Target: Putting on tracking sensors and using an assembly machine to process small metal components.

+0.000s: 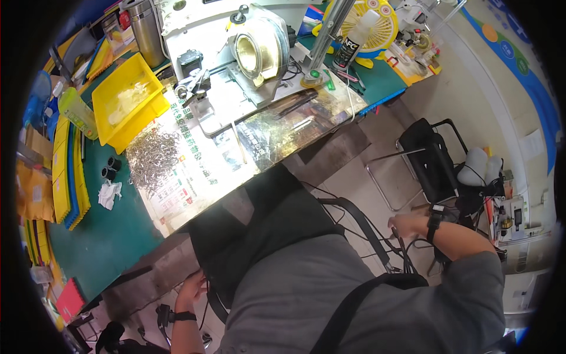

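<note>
My left hand (191, 287) is low beside my left thigh, below the bench edge, next to a black chair part (218, 305). Its fingers look curled, and what they hold, if anything, is hidden. Out to the right, my right hand (408, 225) hangs beside the black chair armrest (362, 227), close to some dark cables (405, 251). Those fingers are bent closed as well, with something dark at the fingertips too small to name. Both wrists wear black straps. On the bench, away from both hands, lies a pile of small metal pieces (154, 158).
A lit machine (236, 65) stands on the bench. Left of it are a yellow bin (127, 100), a steel flask (145, 32) and a crumpled tissue (109, 193). A yellow fan (371, 26) and a spray bottle (355, 41) stand right. A black chair (427, 159) occupies the floor.
</note>
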